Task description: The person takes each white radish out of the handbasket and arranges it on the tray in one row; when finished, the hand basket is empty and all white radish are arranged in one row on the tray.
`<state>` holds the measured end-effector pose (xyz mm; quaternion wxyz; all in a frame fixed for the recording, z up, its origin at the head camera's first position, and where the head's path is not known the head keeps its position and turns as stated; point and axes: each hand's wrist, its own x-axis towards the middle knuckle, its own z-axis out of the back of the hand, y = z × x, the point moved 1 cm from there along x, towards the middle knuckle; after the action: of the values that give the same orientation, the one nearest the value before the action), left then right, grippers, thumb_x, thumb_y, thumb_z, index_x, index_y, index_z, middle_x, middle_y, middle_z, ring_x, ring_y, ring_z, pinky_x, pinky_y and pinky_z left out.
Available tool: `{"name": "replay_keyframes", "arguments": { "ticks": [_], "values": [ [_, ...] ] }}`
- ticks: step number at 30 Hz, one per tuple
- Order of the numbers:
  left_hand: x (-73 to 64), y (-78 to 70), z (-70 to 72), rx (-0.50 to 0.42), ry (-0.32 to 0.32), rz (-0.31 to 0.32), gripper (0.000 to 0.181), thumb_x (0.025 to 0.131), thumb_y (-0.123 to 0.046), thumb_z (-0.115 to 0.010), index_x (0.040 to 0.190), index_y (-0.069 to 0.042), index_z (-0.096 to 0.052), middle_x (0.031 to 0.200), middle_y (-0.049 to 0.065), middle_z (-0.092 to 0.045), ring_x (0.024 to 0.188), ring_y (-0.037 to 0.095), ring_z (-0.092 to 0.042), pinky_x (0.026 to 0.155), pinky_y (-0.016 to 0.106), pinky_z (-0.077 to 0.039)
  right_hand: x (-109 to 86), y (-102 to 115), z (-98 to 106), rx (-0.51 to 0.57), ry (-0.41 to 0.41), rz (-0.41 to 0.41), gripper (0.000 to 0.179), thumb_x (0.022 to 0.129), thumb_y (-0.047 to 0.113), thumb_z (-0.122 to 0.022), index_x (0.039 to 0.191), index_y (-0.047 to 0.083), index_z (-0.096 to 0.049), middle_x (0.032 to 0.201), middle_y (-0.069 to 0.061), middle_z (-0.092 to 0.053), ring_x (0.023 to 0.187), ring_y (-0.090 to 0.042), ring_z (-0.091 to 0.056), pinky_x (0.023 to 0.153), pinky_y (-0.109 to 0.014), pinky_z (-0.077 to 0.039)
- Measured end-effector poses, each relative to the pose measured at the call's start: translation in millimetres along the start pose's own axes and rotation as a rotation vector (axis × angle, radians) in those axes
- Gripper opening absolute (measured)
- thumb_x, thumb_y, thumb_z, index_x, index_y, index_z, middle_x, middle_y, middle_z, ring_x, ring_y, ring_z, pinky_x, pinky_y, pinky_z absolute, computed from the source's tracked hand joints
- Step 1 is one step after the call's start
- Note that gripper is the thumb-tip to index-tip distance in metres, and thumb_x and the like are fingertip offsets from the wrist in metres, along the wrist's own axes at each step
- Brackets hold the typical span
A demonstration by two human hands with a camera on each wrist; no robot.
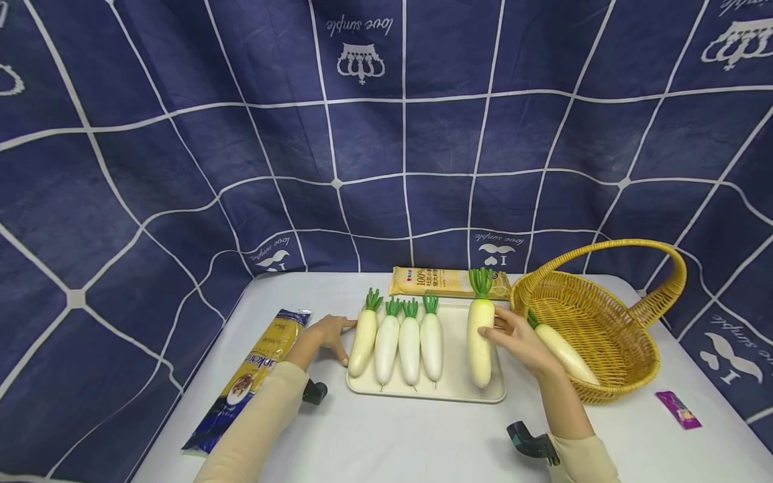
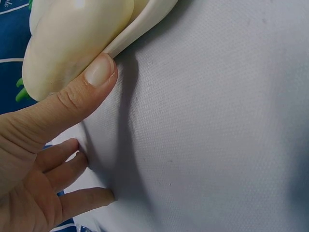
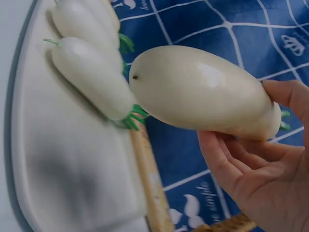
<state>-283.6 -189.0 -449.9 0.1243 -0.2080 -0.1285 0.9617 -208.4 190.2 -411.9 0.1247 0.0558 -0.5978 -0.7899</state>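
My right hand [image 1: 513, 339] grips a white radish [image 1: 480, 342] with a green top, fingers and thumb around its upper part. In the right wrist view this radish [image 3: 203, 89] is raised above the tray's right part, its root end towards the other radishes. Several more white radishes [image 1: 409, 350] lie side by side on the cream tray [image 1: 459, 386], green tops to the back. My left hand [image 1: 329, 335] is at the tray's left edge with fingers spread, holding nothing. In the left wrist view its thumb [image 2: 99, 72] is right at the tray rim [image 2: 145, 26], beside the leftmost radish.
To the right stands a yellow wicker basket [image 1: 640, 376] with a tall handle and one white radish [image 1: 566, 352] inside. A yellow packet [image 1: 443, 282] lies behind the tray. A blue and gold packet [image 1: 247, 379] is at the left, a small purple packet [image 1: 679, 410] at the right.
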Motion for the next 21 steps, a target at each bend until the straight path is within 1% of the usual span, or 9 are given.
{"name": "replay_keyframes", "arguments": {
  "ticks": [2,5,8,10,16,18,21],
  "values": [
    [0.0,0.1,0.0,0.001,-0.001,-0.003,0.096,0.051,-0.024,-0.091,0.137,-0.015,-0.050,0.142,0.020,-0.043,0.131,0.043,-0.035,0.109,0.054,-0.030,6.8,-7,-3,0.028,-0.003,-0.035,0.065,0.089,0.012,-0.058,0.139,-0.015,-0.026,0.127,-0.036,-0.049,0.111,-0.033,-0.057,0.085,-0.025,-0.052],
    [0.0,0.0,-0.2,0.000,0.002,-0.007,0.097,0.051,-0.025,-0.091,0.138,-0.014,-0.049,0.142,0.021,-0.042,0.131,0.043,-0.035,0.109,0.055,-0.030,15.8,-16,-8,0.086,-0.009,-0.099,0.066,0.089,0.013,-0.057,0.140,-0.014,-0.025,0.127,-0.036,-0.049,0.103,-0.024,-0.061,0.083,-0.026,-0.054],
    [0.5,-0.2,-0.4,-0.004,0.002,-0.012,0.097,0.051,-0.026,-0.091,0.138,-0.014,-0.049,0.142,0.021,-0.042,0.131,0.044,-0.035,0.109,0.055,-0.030,23.6,-24,-12,0.137,-0.010,-0.147,0.066,0.089,0.012,-0.057,0.140,-0.014,-0.025,0.124,-0.035,-0.051,0.095,-0.016,-0.062,0.083,-0.026,-0.053],
    [0.6,-0.2,-0.3,-0.002,-0.002,-0.017,0.097,0.050,-0.025,-0.091,0.137,-0.014,-0.050,0.142,0.022,-0.042,0.131,0.044,-0.036,0.108,0.055,-0.031,27.9,-27,-14,0.143,-0.016,-0.172,0.066,0.088,0.013,-0.057,0.140,-0.013,-0.026,0.121,-0.032,-0.054,0.091,-0.013,-0.061,0.081,-0.025,-0.053],
    [-0.8,-0.8,0.3,-0.008,-0.008,-0.022,0.096,0.050,-0.024,-0.091,0.137,-0.013,-0.051,0.141,0.023,-0.043,0.130,0.044,-0.037,0.108,0.054,-0.031,38.8,-38,-18,0.146,-0.032,-0.242,0.067,0.088,0.013,-0.058,0.141,-0.013,-0.027,0.116,-0.025,-0.057,0.087,-0.012,-0.059,0.079,-0.025,-0.052],
    [-0.8,-0.8,0.4,-0.010,-0.009,-0.022,0.096,0.050,-0.024,-0.091,0.137,-0.013,-0.050,0.141,0.023,-0.043,0.130,0.043,-0.037,0.108,0.054,-0.031,42.0,-42,-19,0.151,-0.035,-0.249,0.066,0.089,0.013,-0.057,0.140,-0.014,-0.026,0.114,-0.025,-0.058,0.086,-0.012,-0.060,0.080,-0.025,-0.054],
    [-0.8,-0.2,0.3,-0.008,-0.009,-0.023,0.096,0.050,-0.024,-0.091,0.137,-0.014,-0.050,0.141,0.022,-0.043,0.130,0.043,-0.037,0.108,0.054,-0.031,46.2,-47,-21,0.163,-0.043,-0.264,0.065,0.089,0.013,-0.057,0.139,-0.016,-0.027,0.107,-0.021,-0.060,0.081,-0.011,-0.061,0.077,-0.026,-0.055]
  ]
}}
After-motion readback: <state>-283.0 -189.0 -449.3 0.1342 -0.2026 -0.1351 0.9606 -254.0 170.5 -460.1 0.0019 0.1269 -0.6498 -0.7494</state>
